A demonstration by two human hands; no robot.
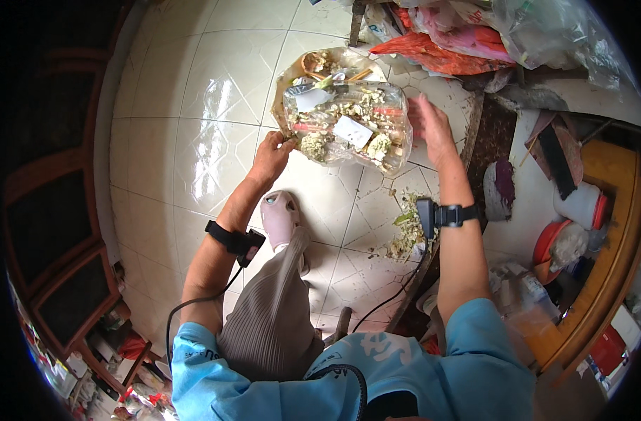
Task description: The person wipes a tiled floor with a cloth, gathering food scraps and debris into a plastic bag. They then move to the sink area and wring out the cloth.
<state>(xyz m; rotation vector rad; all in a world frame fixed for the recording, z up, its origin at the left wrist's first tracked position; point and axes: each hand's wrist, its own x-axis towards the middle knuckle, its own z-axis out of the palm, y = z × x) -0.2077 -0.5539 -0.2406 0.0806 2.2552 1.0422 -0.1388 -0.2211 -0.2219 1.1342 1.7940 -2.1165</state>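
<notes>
Before me on the floor, a clear plastic wrapping or tray (399,97) holds pale crumbs and red and tan sticks. Two cauliflower pieces, one a pale floret (313,146), lie on its near side, beside a white paper scrap (352,131). Beneath and behind it shows a yellowish, dirty bag or basin (281,94) with more scraps and a brown rounded piece (315,61). My left hand (270,159) pinches the near left edge of this lower holder. My right hand (432,123), slightly blurred, is held beside the right side with fingers extended; any contact is unclear.
Vegetable trimmings (407,229) lie on the tiled floor near my right forearm. Plastic bags (447,50) bulge from a shelf at upper right. A dark ledge (470,137) and red-rimmed tubs (552,247) stand at right. My shoe (280,218) is below the scraps. Wooden cabinets (52,221) line the left.
</notes>
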